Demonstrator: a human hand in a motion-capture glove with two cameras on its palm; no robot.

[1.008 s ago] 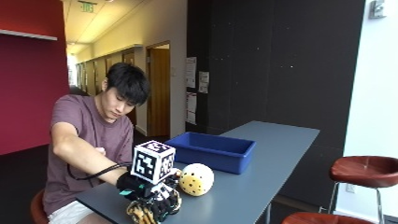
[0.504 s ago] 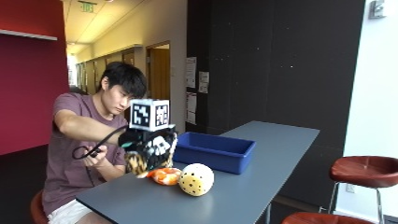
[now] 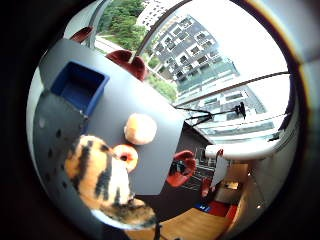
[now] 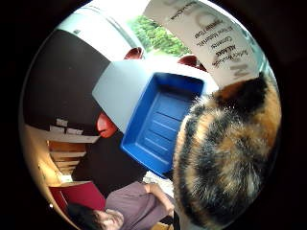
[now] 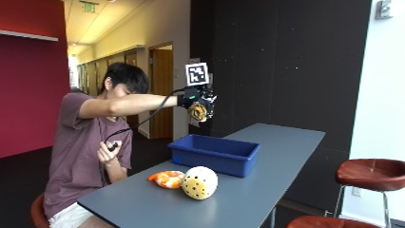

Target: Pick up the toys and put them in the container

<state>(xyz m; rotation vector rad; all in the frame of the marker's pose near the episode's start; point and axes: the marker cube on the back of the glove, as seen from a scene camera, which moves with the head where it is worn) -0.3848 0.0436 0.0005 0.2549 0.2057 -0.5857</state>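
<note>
Gloved right hand (image 5: 197, 105) raised above the blue container (image 5: 215, 154), fingers curled round a striped tiger toy (image 5: 198, 112)

Grey table (image 5: 278, 166): carries the container towards its middle and two toys near the person's end. Blue container: open-topped, nothing visible inside in the thumb side palm view (image 4: 158, 124). Cream spotted toy (image 5: 200, 182): lies on the table just short of the container, touching an orange toy (image 5: 167, 178) beside it; both show in the little finger side palm view, cream (image 3: 140, 128) and orange (image 3: 125, 156). Tiger toy: orange and black fur, held in the air at head height, well clear of the table, filling much of the thumb side view (image 4: 225, 158) with the container beneath it. A white printed tag (image 4: 206, 33) hangs from it
</note>
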